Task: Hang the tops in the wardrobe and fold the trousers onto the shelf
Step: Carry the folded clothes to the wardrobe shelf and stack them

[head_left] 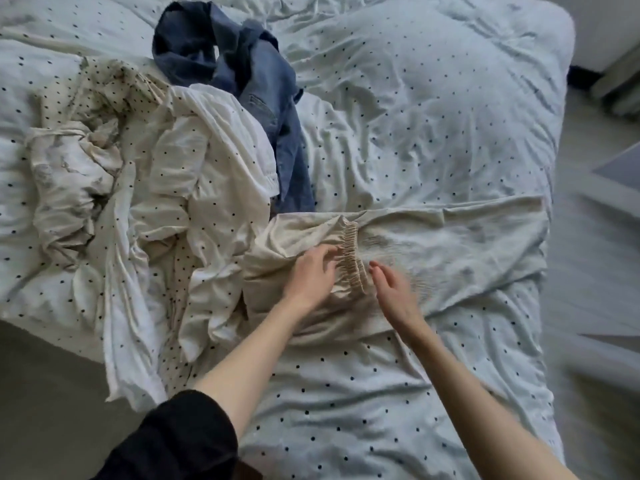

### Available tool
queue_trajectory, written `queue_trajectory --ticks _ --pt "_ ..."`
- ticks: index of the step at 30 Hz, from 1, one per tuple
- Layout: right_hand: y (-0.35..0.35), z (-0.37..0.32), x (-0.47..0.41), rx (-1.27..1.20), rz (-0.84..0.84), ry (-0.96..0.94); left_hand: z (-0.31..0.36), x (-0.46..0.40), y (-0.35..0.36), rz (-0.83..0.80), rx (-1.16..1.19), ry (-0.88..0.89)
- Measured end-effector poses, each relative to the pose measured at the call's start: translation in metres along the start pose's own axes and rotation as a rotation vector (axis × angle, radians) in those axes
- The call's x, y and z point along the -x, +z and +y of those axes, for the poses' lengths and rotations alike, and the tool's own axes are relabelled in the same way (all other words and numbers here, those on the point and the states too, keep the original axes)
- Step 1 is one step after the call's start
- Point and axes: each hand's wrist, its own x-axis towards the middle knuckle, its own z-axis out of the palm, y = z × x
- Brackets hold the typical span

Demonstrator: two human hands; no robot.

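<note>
Cream trousers (450,244) lie folded across the dotted duvet, their gathered elastic waistband (353,258) in the middle. My left hand (311,275) rests on the cloth just left of the waistband, fingers spread. My right hand (393,292) hovers just right of the waistband, fingers straight and blurred. To the left lies a heap of other clothes: a white dotted garment (207,174), a marbled cream piece (72,174) and blue denim jeans (249,81).
The bed (433,98) fills most of the view, covered in a pale duvet with dark dots. Its right edge drops to a grey floor (595,271). Floor also shows at the lower left (45,393).
</note>
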Motion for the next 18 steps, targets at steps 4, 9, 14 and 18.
queue_trajectory --ticks 4,9,14,18 --pt "0.03 0.014 0.006 0.6 -0.074 -0.372 -0.043 0.027 -0.014 0.472 -0.135 -0.02" --pt "0.062 -0.002 -0.001 1.02 -0.018 -0.759 -0.084 0.024 -0.037 0.379 0.03 -0.348" --pt "0.061 0.015 -0.027 1.203 -0.249 -0.606 -0.098 0.012 -0.044 0.25 0.237 -0.44" --pt "0.061 0.02 -0.03 1.262 -0.28 -0.563 -0.098 0.014 -0.043 0.223 0.256 -0.439"
